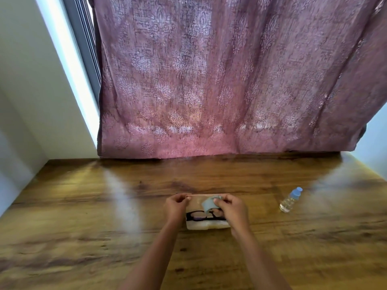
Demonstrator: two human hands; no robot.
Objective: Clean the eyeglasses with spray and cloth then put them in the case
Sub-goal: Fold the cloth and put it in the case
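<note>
Right hand (232, 208): fingers curled, thumb and fingertips pinching a small light-blue cleaning cloth (209, 204). The cloth is bunched and raised above the right half of the case interior. The lower fingers reach down beside the right end of the eyeglasses; motion blur hides whether they touch.

Left hand (174, 206): fingers curled, tips closed on the far left corner of the case, at its lid edge. Both forearms enter from the bottom edge of the view.

Black-framed eyeglasses (199, 216): lying inside the open case, lenses facing up, the frame running left to right. The right lens is partly hidden behind the cloth and the right hand.

Pale beige hard eyeglass case (207, 225): open, resting flat on the table between the two hands, with its lid folded back on the far side.

Small clear plastic spray bottle with a light-blue cap (290, 200): standing on the table well to the right of the case, apart from both hands, holding clear liquid.

Brown wood-grain table (83, 227): glossy, with pale streaks of reflected light.

Mauve patterned curtain (209, 80): hangs behind the table, its hem meeting the far edge.

Grey window frame (83, 38) and white wall (21, 80): at left.
</note>
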